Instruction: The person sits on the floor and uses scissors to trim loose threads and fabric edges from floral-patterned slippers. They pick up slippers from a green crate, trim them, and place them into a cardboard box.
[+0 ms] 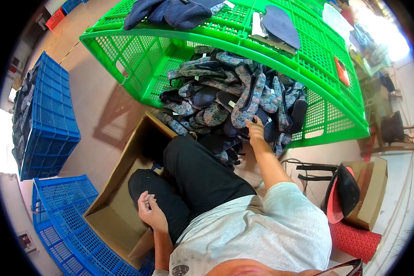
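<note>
A heap of floral slippers with dark soles and linings fills the mouth of a green plastic crate lying on its side. My right hand reaches into the heap, fingers closed at the rounded end of one floral slipper. That slipper lies slanted on top of the others. My left hand is held above my left knee with its fingers curled in, and nothing shows in them. Next to my legs stands an open cardboard box, its inside partly in shadow.
Dark blue fabric pieces and a blue sole-shaped piece lie on the crate. Blue crates stand at left. On the right are a red roll, a cardboard carton and a black-and-pink item.
</note>
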{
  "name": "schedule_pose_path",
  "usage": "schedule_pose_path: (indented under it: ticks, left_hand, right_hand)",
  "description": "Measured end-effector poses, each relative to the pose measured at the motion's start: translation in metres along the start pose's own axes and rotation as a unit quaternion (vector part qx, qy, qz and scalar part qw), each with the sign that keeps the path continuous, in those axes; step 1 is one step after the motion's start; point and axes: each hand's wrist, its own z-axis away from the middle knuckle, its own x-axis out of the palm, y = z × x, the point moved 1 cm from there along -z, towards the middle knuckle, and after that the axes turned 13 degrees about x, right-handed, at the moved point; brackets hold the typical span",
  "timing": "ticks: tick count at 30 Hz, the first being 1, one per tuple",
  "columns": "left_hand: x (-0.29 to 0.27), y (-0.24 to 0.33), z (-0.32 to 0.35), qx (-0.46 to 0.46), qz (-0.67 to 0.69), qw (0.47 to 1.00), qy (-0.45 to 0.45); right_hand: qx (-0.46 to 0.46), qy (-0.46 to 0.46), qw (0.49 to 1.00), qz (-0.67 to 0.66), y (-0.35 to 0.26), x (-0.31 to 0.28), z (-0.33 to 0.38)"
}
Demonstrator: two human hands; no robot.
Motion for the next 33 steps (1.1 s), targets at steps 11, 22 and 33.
schedule_pose_path:
  ticks: [11,22,33]
  left_hand:
    - [-0.003,-0.009,0.001,0.055,-0.007,0.998,-0.002]
    - [-0.014,0.001,-0.019,-0.037,0.156,0.986,-0.037]
    - [-0.113,0.021,-0.017,-0.033,0.073,0.966,-0.248]
  right_hand:
    - [0.097,-0.114,0.980,-0.129,-0.007,0.042,0.021]
    - [0.002,-0.484,0.875,0.003,-0.024,0.052,0.242]
    - [-0.012,-0.706,0.654,0.272,0.070,0.054,0.341]
